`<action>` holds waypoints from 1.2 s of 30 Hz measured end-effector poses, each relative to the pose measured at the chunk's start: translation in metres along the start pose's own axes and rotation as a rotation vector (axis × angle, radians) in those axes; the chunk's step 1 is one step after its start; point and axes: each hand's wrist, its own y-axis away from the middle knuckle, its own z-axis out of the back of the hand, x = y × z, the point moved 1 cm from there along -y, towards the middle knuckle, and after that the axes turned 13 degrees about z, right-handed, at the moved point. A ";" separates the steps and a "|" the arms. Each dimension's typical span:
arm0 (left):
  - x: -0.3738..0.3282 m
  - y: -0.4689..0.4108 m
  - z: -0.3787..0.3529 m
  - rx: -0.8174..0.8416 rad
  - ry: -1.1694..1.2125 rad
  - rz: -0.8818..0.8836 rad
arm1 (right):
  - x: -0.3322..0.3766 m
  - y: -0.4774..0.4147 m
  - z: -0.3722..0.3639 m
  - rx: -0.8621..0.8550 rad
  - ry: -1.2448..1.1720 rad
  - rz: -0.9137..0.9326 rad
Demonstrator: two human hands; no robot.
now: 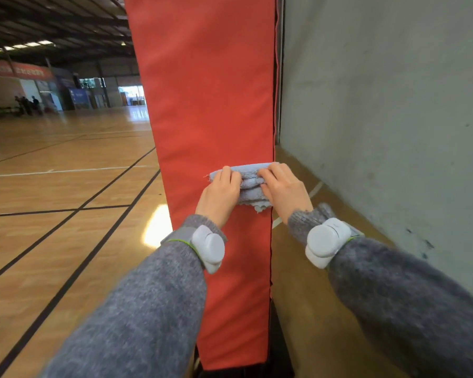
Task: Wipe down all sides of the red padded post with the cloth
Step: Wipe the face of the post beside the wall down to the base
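Note:
The red padded post (208, 99) stands upright in the middle of the view, its broad front face toward me. A folded pale blue cloth (250, 184) lies flat against that face, a little below mid height. My left hand (220, 192) grips the cloth's left end, fingers curled over its top edge. At the cloth's right end my right hand (283, 190) holds it the same way, near the post's right edge. Both wrists carry white bands over grey sleeves. The post's other sides are hidden.
A pale green wall (388, 118) runs close along the post's right side, leaving a narrow gap. Wooden court floor (66, 192) with black lines spreads to the left. Far at the back left stand several people (28, 105).

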 end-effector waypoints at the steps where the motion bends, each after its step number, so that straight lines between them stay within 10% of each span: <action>1: 0.000 0.007 -0.003 0.018 0.008 -0.004 | 0.004 0.007 -0.001 0.031 -0.008 -0.009; 20: -0.021 0.064 -0.019 0.119 0.001 -0.068 | 0.045 0.058 -0.015 0.302 0.021 -0.076; 36: 0.021 -0.014 -0.007 -0.384 0.118 0.039 | 0.010 -0.040 -0.030 -0.137 0.066 0.001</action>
